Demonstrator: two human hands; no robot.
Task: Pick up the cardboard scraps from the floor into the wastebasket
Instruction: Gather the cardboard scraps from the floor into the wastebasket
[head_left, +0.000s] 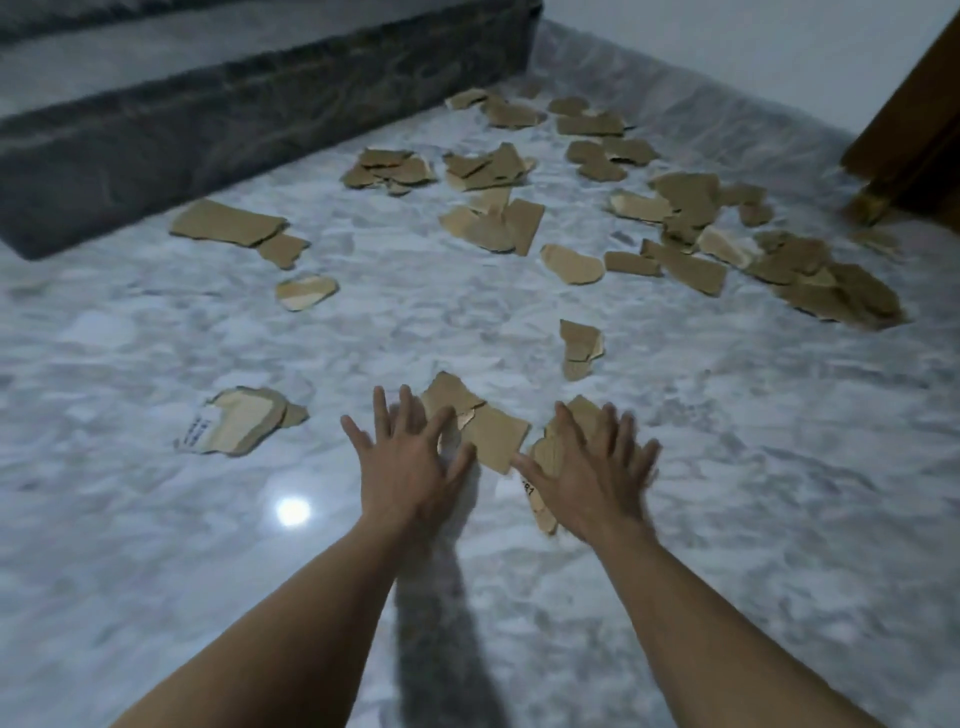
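both hands are out over the marble floor (727, 493), palms down, fingers splayed wide and holding nothing. the right hand (589, 478) is blurred, so i cannot tell whether it touches the cardboard under it or hangs just above.

what matters is the middle scrap (493, 434), which lies between the two hands. its long axis runs on a slant, from a far-left tip down to a near-right corner. the left hand (410, 462) has its fingertips at that scrap's left edge, so it is the nearer one; the piece lies just to the right of those fingers and slightly beyond them. the right hand's thumb points at the near-right corner of the same piece, but most of that hand covers a second scrap (545, 449) running near to far under the palm, with a printed bit showing at its near end.

my guess is each hand takes its own piece: the left sliding right along the slant, the right closing where it is.

everything else lies farther off: a labelled scrap (239, 421) to the left, a small one (579, 345) straight ahead, a thick heap (810, 270) far right near a wooden door (914, 130), and more along the dark step (208, 135). no wastebasket is in sight from here.
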